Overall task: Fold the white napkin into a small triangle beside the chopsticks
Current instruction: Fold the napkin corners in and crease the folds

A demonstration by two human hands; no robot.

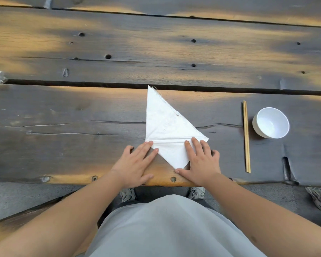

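Left hand point(136, 163) lies flat, palm down, fingers spread, its fingertips point(150, 143) pressing the left end of the crease on the white napkin point(168, 127); nothing pinched, just pushing down. Right hand point(200, 162) likewise flat and spread, fingers on the napkin's right part near its 4 o'clock corner, thumb on the bare wood; no clamp, weight only. Napkin sits on the near plank of the dark wooden table point(82, 127), centre of view: a tall triangle pointing to 12 o'clock, plus a smaller flap pointing to 6 o'clock below a horizontal crease. Frayed threads show along the slanted edge. Chopsticks point(246, 136) lie at 3 o'clock from the napkin, well apart, running 12 to 6; a white bowl point(271, 122) is just beside them further to 3 o'clock. Judged step: mid-fold, flattening the crease, the shape not yet small. Next move likely calls for lifting one corner and bringing it over to halve the triangle, edges matched, then pressing again, and possibly sliding it toward the chopsticks. Hard to tell: how many layers are stacked, and whether the lower flap is folded over or under. Right palm hides part of the napkin's edge. Crinkled clear thing at 9 o'clock is cut off by the frame.
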